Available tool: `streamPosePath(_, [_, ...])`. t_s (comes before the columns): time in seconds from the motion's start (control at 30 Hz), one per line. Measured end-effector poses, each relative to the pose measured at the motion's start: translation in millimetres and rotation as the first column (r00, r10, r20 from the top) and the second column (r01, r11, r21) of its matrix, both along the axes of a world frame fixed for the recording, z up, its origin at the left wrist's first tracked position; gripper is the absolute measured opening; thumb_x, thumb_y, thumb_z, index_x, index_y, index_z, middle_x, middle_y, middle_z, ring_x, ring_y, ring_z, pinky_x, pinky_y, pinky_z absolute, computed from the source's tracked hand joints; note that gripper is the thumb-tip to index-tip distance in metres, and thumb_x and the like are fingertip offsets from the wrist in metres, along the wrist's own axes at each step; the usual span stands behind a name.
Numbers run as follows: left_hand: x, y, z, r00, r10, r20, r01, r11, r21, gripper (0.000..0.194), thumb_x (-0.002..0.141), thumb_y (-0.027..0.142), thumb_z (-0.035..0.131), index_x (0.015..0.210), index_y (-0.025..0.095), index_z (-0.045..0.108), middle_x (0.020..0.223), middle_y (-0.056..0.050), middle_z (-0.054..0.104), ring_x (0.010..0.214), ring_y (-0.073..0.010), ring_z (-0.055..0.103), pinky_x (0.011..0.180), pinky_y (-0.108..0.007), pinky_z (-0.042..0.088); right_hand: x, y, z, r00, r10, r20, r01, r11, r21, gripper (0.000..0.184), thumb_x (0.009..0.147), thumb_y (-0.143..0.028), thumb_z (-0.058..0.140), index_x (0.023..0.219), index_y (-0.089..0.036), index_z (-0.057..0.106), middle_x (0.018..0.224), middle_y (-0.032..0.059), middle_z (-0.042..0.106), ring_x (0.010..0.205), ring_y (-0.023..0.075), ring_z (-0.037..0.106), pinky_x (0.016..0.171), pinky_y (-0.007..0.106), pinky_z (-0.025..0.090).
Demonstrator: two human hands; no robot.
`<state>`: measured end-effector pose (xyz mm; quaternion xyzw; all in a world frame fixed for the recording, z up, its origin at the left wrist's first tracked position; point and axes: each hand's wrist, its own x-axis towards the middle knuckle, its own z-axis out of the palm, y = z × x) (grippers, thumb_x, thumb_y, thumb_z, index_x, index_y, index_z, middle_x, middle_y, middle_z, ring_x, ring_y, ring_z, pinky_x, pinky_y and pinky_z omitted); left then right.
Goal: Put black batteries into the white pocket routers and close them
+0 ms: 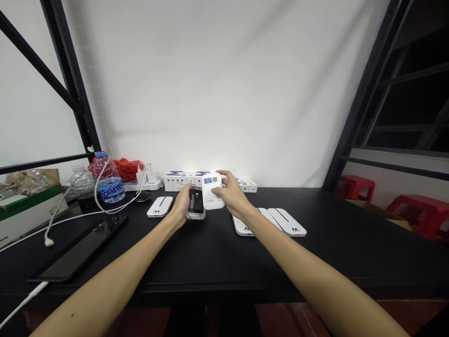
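My left hand [181, 206] grips a small device with its back off, showing a black battery [196, 203] marked 3000mAh. Right beside it my right hand [232, 193] holds a white back cover [212, 191] with stickers on it, tilted up and touching the device's right edge. Both hands hover just above the black table [210, 252], near its far middle. A row of small white boxes [177, 179] lies against the wall behind the hands.
One white device [160, 206] lies left of my hands, two more [287, 222] lie to the right. A water bottle [108, 180], white cables, a charger strip and a red bag sit at the back left. A dark tablet [80, 250] lies front left. Red stools [354, 186] stand at right.
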<state>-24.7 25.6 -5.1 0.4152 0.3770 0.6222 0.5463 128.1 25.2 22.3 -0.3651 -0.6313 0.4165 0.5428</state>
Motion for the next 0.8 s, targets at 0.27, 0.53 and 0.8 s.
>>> streamPosePath(0.27, [17, -17, 9.4, 0.995, -0.094, 0.046, 0.095, 0.995, -0.023, 0.026, 0.086, 0.035, 0.054, 0.099, 0.014, 0.061, 0.080, -0.007, 0.069, 0.057, -0.0163, 0.065, 0.049, -0.025, 0.052, -10, 1, -23.6, 0.993, 0.026, 0.118, -0.025, 1.000, -0.011, 0.044, 0.064, -0.026, 0.071, 0.103, -0.023, 0.052, 0.094, 0.0023, 0.056, 0.084, 0.0174, 0.058, 0.067, 0.030, 0.051])
streamPosePath(0.53, [15, -22, 12.7, 0.998, -0.058, 0.014, 0.059, 0.998, -0.031, 0.014, 0.082, 0.019, 0.055, 0.096, 0.016, 0.058, 0.078, -0.003, 0.066, 0.052, -0.0131, 0.061, 0.047, -0.025, 0.052, -1, 1, -22.3, 0.984, 0.138, 0.117, -0.133, 0.990, -0.052, 0.048, 0.067, -0.026, 0.073, 0.109, -0.024, 0.050, 0.096, 0.0024, 0.055, 0.078, 0.0150, 0.059, 0.067, 0.031, 0.053])
streamPosePath(0.8, [15, -21, 10.9, 0.996, -0.089, 0.023, 0.090, 0.996, -0.018, 0.015, 0.082, 0.026, 0.054, 0.094, 0.017, 0.057, 0.073, -0.003, 0.064, 0.051, -0.0154, 0.062, 0.046, -0.027, 0.052, 4, -3, -15.9, 0.967, 0.227, 0.113, -0.223, 0.974, -0.049, 0.054, 0.065, -0.019, 0.075, 0.114, -0.023, 0.052, 0.093, 0.0026, 0.059, 0.080, 0.0160, 0.061, 0.069, 0.032, 0.054])
